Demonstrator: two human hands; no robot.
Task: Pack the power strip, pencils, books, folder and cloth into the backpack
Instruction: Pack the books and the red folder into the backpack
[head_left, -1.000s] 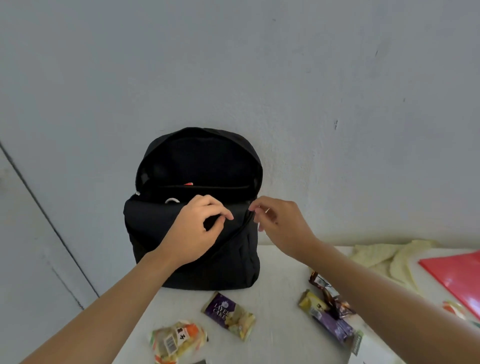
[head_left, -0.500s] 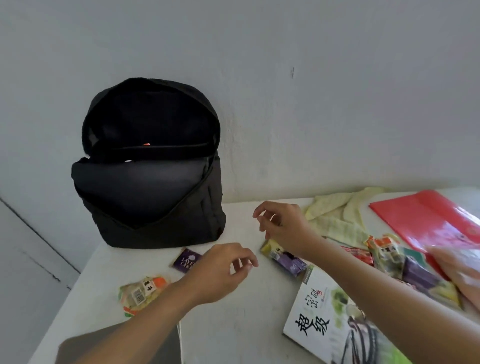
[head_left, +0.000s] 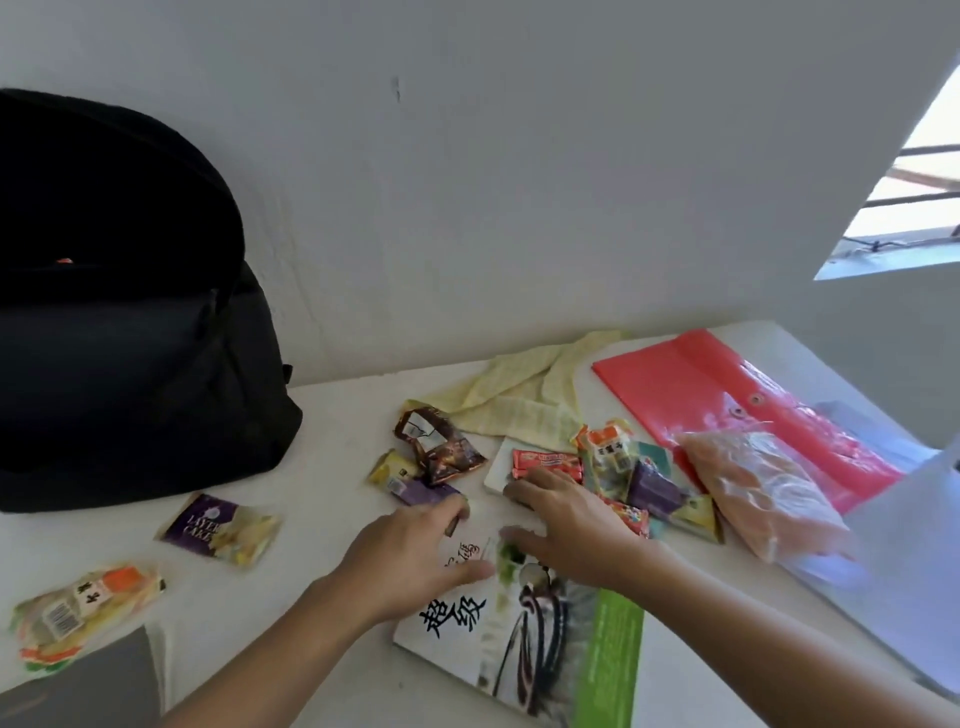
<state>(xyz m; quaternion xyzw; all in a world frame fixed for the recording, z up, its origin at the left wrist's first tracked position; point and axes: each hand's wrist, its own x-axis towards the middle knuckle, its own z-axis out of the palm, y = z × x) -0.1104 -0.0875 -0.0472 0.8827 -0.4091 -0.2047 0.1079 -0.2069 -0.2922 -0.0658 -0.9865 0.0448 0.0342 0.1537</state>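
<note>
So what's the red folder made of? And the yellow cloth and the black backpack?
The folder looks like thin glossy plastic: light glints off it. The cloth seems soft matte woven fabric, lying crumpled in folds. The backpack looks like dull black synthetic fabric, sagging softly; exact fibre unclear.

Soft daylight entered from a window (head_left: 904, 197) at upper right, wall and surface (head_left: 322, 415) evenly bright, backpack (head_left: 119, 312) interior nearly black, hands motion-blurred, straight lines bowed toward the frame edges.
</note>
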